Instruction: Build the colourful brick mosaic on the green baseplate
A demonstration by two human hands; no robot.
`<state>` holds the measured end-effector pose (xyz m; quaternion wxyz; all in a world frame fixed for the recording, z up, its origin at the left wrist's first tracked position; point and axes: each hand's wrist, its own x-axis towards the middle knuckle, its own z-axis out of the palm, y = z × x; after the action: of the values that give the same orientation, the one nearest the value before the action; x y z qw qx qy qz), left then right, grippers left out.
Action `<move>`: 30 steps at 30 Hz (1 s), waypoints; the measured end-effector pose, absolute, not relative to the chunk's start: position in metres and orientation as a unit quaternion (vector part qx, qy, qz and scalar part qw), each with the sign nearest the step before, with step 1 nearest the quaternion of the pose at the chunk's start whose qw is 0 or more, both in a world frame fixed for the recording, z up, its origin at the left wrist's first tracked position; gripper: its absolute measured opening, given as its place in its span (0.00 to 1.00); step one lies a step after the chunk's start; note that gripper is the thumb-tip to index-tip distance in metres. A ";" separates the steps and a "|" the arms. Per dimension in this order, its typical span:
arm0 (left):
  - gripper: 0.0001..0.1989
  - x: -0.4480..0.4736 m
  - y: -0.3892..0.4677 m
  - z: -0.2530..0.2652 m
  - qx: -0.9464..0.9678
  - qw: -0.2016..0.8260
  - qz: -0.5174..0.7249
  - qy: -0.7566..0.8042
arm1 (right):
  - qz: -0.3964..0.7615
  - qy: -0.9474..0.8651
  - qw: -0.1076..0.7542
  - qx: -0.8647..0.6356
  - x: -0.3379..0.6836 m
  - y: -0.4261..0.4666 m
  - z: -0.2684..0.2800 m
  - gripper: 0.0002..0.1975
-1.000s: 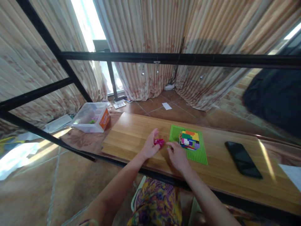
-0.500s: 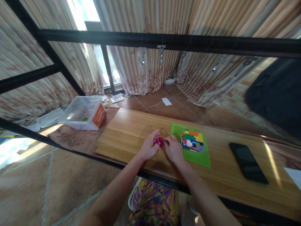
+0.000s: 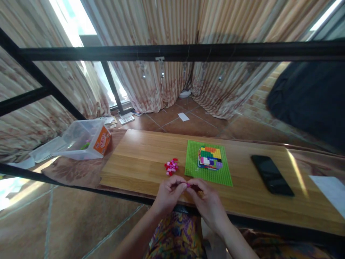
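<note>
Close to the front edge of the board, the fingertips of my left hand point(image 3: 170, 192) and my right hand point(image 3: 208, 201) meet. Between them they pinch a tiny pink toy brick point(image 3: 188, 185), mostly covered by the fingers. Just beyond my left hand lies a small pile of red and pink bricks point(image 3: 171, 167). Past my right hand, a green baseplate point(image 3: 209, 177) carries a low, multicoloured brick build point(image 3: 210, 157) with orange, yellow, green, white and purple on top.
The wooden board point(image 3: 142, 158) spans the work surface. A black phone point(image 3: 272, 175) and white paper point(image 3: 330, 192) lie to the right. At the left stands a clear plastic box point(image 3: 81, 153) with a few bricks inside. A dark metal bar point(image 3: 121, 54) crosses overhead.
Both hands have drawn back from the red and pink pile toward the board's front edge, uncovering it. Their fingertips now meet on a small pink brick. The view has shifted slightly.
</note>
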<state>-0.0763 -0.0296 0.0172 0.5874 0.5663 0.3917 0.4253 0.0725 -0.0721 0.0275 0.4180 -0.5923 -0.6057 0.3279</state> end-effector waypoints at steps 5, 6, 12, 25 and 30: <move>0.12 -0.062 -0.028 0.028 0.526 0.657 0.400 0.362 | 0.382 -0.532 0.456 -0.603 0.087 -0.079 0.036 0.11; 0.12 -0.058 -0.028 0.029 0.519 0.669 0.392 0.359 | 0.394 -0.520 0.461 -0.601 0.090 -0.081 0.037 0.11; 0.14 -0.034 -0.029 0.037 0.482 0.720 0.358 0.348 | 0.441 -0.461 0.510 -0.577 0.111 -0.084 0.039 0.12; 0.08 -0.026 -0.007 0.001 0.547 0.621 0.385 0.409 | 0.159 -0.548 0.471 -0.673 0.178 -0.037 0.038 0.12; 0.07 -0.033 -0.007 -0.008 0.608 0.565 0.378 0.411 | 0.107 -0.583 0.473 -0.652 0.185 -0.001 0.032 0.09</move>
<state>-0.0335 -0.0067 -0.0083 0.5646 0.6077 0.4108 0.3784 0.1848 -0.0009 0.0322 0.4733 -0.6520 -0.5826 0.1072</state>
